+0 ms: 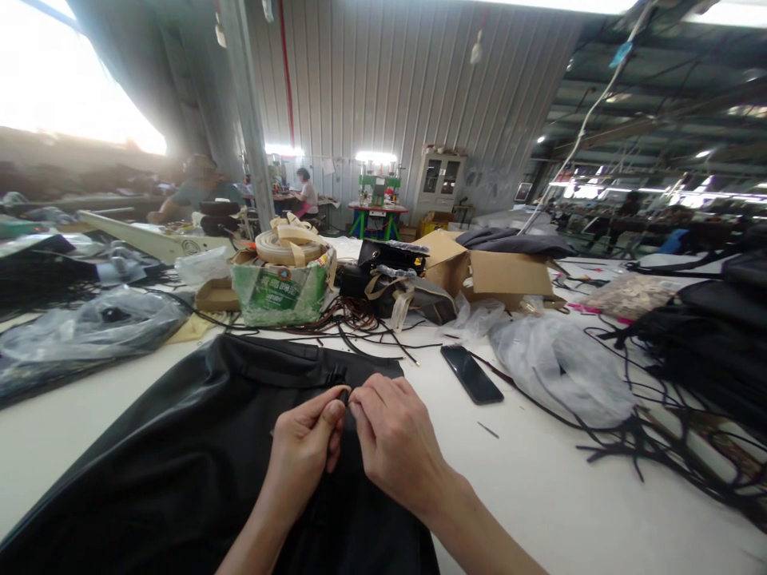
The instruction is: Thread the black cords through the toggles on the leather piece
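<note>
A black, leather-like garment (pixel 180 447) lies spread over the white table in front of me, its waistband side away from me. Above its upper right part, my left hand (pixel 308 439) pinches a small dark piece (pixel 343 395) between thumb and forefinger; it looks like a strap or buckle end, too small to make out. Right against it, my right hand (pixel 392 435) is closed, its fingertips pinched at the same spot. What the right fingers grip is hidden behind them. A black strap loop (pixel 336 375) shows on the garment just beyond the hands.
A phone (pixel 472 374) lies right of my hands, near a clear plastic bag (pixel 563 371). Behind stand a green box with tape rolls (pixel 281 287) and an open cardboard box (pixel 509 275). Black straps (pixel 689 447) heap at right. Two people sit farther back.
</note>
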A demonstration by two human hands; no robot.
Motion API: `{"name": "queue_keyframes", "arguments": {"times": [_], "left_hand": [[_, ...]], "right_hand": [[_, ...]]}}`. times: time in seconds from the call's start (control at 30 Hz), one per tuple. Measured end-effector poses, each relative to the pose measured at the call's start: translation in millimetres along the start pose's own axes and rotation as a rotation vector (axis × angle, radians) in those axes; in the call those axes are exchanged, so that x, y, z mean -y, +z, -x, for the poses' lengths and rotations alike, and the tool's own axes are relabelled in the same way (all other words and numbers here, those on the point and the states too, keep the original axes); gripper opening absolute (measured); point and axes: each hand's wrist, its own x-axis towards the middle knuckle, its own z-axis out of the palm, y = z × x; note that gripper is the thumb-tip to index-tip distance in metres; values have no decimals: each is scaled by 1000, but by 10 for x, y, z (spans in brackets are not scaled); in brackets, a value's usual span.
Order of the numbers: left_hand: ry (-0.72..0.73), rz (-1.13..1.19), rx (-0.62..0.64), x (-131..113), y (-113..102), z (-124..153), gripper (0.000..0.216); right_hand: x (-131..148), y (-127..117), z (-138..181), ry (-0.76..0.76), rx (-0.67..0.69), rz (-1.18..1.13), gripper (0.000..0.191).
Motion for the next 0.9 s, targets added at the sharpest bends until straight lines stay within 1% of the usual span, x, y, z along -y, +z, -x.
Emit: {"name": "queue_keyframes", "arguments": {"times": [0.17,0.37,0.6,0.7,0.83,0.9], "left_hand": [[16,-21,8,5,-7,-11,58],[13,-23,25,-11,13,-12,63],[5,-30,5,-10,-3,6,62],[10,-27,-8,-14,-6,-2,64],[19,-16,-12,-22,6,-18,61],[21,-8,-6,-30,12,-24,60]], "right_hand": [[0,8,-4,-12,9,4,24],[-17,40,7,-32,10,44,23],[-61,76,-2,-59,-31,37,31],[-38,51,3,-1,12,-59,30],[-12,-36,15,144,35,-277,18],[-22,-78,15,168,62,-300,19]]}}
